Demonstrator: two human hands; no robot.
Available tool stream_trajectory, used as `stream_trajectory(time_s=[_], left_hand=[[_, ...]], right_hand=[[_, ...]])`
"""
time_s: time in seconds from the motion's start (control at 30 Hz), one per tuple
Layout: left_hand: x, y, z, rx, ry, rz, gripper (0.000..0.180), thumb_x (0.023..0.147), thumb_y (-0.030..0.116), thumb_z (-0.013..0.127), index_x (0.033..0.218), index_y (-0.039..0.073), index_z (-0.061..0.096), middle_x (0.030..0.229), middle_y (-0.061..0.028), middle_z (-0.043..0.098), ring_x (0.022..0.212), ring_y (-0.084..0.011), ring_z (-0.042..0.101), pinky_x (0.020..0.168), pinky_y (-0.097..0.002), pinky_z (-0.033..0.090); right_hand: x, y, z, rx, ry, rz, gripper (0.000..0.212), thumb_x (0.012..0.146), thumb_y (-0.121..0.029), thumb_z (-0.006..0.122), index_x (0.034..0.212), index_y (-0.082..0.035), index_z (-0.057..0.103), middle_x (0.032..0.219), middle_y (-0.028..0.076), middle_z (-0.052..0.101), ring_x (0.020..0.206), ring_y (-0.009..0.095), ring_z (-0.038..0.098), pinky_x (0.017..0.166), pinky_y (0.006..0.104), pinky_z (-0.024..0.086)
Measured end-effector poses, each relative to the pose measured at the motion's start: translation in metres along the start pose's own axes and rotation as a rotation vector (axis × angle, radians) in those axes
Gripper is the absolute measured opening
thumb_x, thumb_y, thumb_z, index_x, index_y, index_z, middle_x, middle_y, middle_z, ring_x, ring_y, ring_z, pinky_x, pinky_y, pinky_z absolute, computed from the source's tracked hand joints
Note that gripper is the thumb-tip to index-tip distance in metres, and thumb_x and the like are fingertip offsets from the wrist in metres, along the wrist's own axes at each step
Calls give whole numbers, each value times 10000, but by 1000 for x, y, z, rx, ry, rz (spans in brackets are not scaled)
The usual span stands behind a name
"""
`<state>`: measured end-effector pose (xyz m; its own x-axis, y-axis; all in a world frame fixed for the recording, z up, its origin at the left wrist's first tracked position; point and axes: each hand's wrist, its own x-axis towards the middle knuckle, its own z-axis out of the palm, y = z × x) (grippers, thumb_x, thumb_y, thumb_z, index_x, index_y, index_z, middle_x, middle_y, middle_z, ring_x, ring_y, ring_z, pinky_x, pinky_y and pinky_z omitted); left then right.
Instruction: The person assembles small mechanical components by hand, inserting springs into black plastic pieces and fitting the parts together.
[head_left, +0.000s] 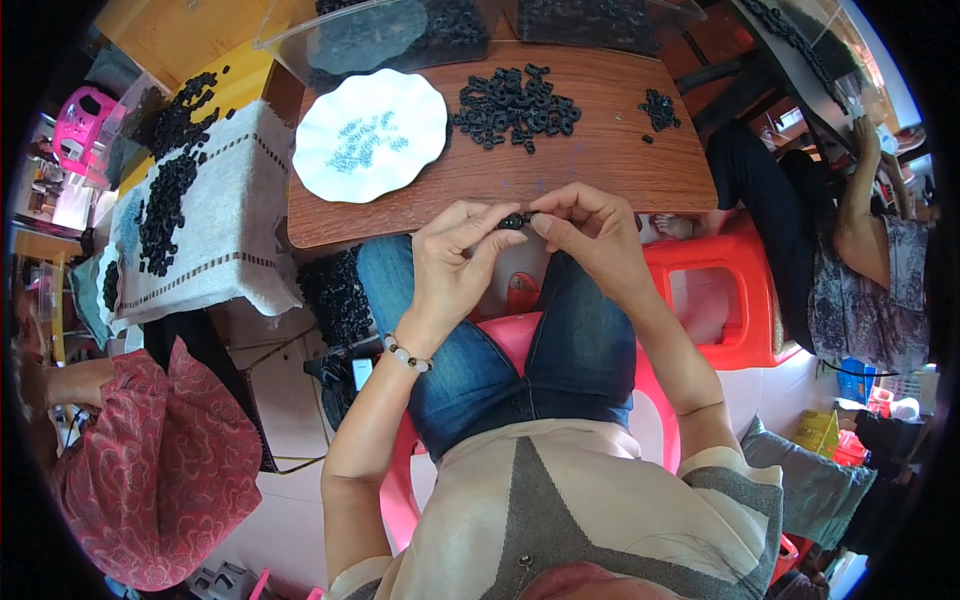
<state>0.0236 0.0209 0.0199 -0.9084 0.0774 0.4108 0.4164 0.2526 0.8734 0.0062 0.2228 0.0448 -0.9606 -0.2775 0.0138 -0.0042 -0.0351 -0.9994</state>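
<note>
Just off the table's near edge, my left hand (458,250) pinches a small black plastic part (512,221) between thumb and fingertips. My right hand (588,232) meets it from the other side, its thumb and forefinger closed at the part's right end; whatever tiny piece they grip is too small to name. Beyond my hands, a heap of similar black parts (515,108) lies on the brown wooden table (620,165). To its left stands a white scalloped plate (425,150) with many tiny, shiny bluish-grey pieces (366,143) on it.
A smaller cluster of black parts (658,110) lies at the table's right. Clear bins (390,45) of black parts line the far edge. More parts (168,200) cover a cloth-draped table (235,180) at left. People sit on both sides; a red stool (755,290) stands at right.
</note>
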Motion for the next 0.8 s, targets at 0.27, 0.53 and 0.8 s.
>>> stream_trajectory(time_s=[0.27, 0.53, 0.8], left_hand=[[-2, 7, 0, -148, 31, -112, 349, 824, 88, 840, 1159, 20, 773, 972, -42, 732, 823, -103, 590, 753, -237, 479], [-4, 14, 4, -392, 4, -310, 315, 884, 142, 827, 1159, 0, 767, 928, -30, 701, 790, -64, 583, 720, -207, 464], [-3, 15, 4, -542, -27, -342, 229, 932, 130, 780, 1134, 22, 784, 923, -28, 696, 801, -79, 621, 712, -220, 498]], right_hand=[[-2, -2, 1, 24, -49, 14, 204, 943, -120, 765, 1105, -4, 722, 963, 29, 728, 855, 68, 650, 752, 226, 525], [-6, 5, 14, 60, -10, -203, 182, 939, -50, 747, 1108, 10, 718, 1029, 49, 729, 939, 86, 648, 849, 251, 519], [-4, 7, 11, 86, -26, -190, 165, 948, -40, 734, 1102, 12, 705, 1032, 51, 722, 942, 90, 657, 849, 249, 523]])
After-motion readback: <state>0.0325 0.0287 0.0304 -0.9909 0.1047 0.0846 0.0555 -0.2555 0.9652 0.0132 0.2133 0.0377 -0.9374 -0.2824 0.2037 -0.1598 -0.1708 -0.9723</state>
